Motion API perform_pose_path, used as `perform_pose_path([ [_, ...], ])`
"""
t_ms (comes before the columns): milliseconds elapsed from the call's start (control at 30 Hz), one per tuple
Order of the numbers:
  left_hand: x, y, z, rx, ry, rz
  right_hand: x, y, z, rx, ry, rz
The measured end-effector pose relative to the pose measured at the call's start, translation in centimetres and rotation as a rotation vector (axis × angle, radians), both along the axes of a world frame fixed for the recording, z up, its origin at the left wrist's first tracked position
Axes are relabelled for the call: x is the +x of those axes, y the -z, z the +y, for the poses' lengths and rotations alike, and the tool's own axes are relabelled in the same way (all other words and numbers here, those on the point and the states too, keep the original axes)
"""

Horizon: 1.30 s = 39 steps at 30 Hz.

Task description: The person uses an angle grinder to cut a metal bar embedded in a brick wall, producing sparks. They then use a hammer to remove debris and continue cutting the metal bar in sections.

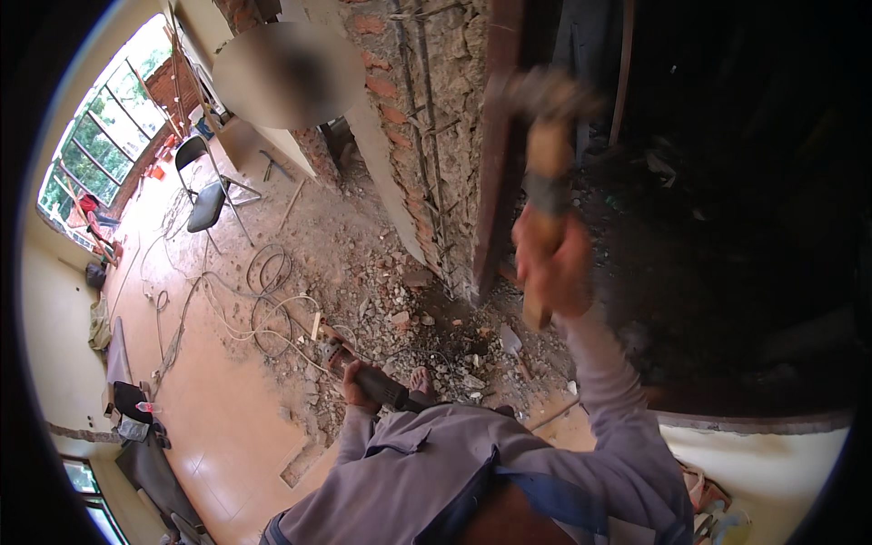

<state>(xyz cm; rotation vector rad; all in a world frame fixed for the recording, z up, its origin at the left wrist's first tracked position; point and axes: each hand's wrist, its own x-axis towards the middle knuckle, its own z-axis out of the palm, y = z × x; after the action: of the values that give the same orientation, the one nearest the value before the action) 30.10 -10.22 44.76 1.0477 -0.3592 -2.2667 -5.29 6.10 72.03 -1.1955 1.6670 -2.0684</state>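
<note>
My right hand (559, 263) is raised and closed round the handle of a hammer (549, 150). The hammer's wooden handle has a dark band, and its head is smeared by motion in front of a dark reddish door frame (502, 163). Left of the frame stands a broken wall edge (445, 154) with bare brick and upright metal rods. Lower down, my left hand (356, 389) is wrapped round a dark, long-bodied power tool (381, 386), which looks like an angle grinder. Its front end points away over the rubble; part of its body is hidden by my hand.
Broken brick and plaster rubble (400, 318) covers the floor at the wall's foot, with a small trowel (511, 341) on it. Loose cables (268, 272) lie coiled at left, near a black folding chair (207, 204). A dark room opens at right.
</note>
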Motion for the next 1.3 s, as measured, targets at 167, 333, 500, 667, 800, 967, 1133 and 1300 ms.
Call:
perform_pose_path([
  [167,-0.4,0.2,-3.3,-0.008,-0.048,0.015,-2.2,-18.9,-2.1,-0.786,0.116,0.279],
  [333,0.7,0.5,-5.7,-0.005,-0.072,0.074,-2.9,-20.0,-5.9,-0.962,0.232,0.623],
  [500,1.0,0.6,-6.0,0.045,-0.217,-0.008,1.6,1.2,-9.9,0.473,0.148,-0.293],
  [667,1.9,1.7,-7.0,0.113,-0.206,-0.034,2.4,2.3,-1.9,0.284,0.215,-0.326],
  [800,1.9,2.8,-7.9,0.015,-0.066,0.038,2.7,-8.3,-0.8,0.029,0.302,0.031],
  [967,0.6,3.0,-8.3,0.071,-0.001,0.073,0.2,-18.4,-4.6,-0.662,0.188,0.523],
  [1133,0.5,2.1,-8.7,0.073,0.027,0.095,0.7,-14.3,-9.2,-0.815,0.034,0.483],
  [1300,1.5,1.3,-10.1,-0.012,-0.091,0.129,6.5,5.9,-7.6,0.414,0.247,-0.666],
])
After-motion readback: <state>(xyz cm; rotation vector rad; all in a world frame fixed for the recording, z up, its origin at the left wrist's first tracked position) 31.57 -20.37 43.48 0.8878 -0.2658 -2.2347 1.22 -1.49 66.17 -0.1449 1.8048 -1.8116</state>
